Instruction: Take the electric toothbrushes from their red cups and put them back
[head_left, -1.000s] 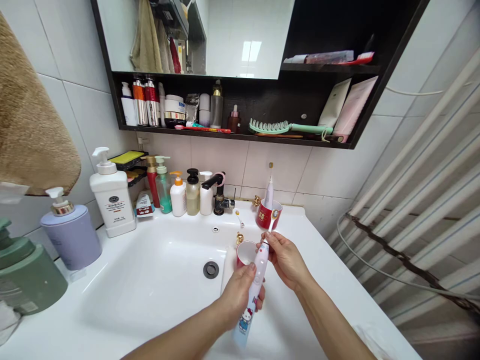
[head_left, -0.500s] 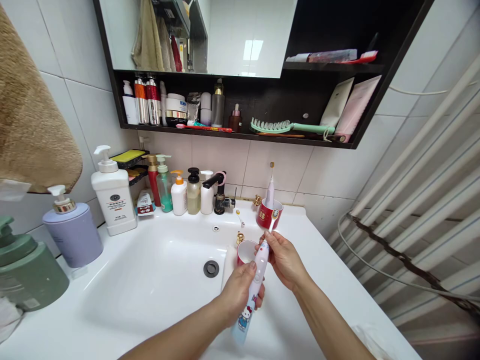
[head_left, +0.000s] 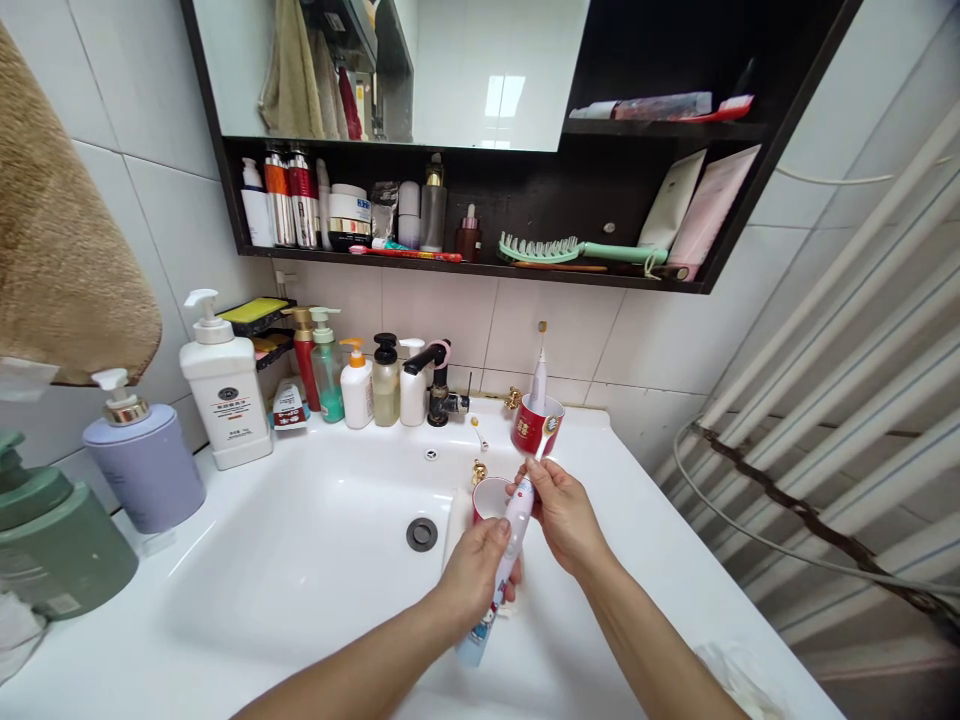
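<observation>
My left hand is closed around the handle of a pale pink electric toothbrush, which has a cartoon print and a light blue lower end. At its upper end, the fingers of my right hand pinch the neck just below the brush head. The toothbrush slants over the right side of the sink, bristles up and away from me. Just behind my left hand is a cup with a white inside, partly hidden. Farther back, a red cup holds another electric toothbrush upright.
The white sink has a dark drain and a black faucet. A small brush head lies on its back ledge. Several pump bottles line the back and left. A dark shelf cabinet hangs above; pipes run at the right.
The toothbrush has turned a little in my hands, so less of the cartoon print shows. Its brush head sits slightly farther right. Both hands keep their grip.
</observation>
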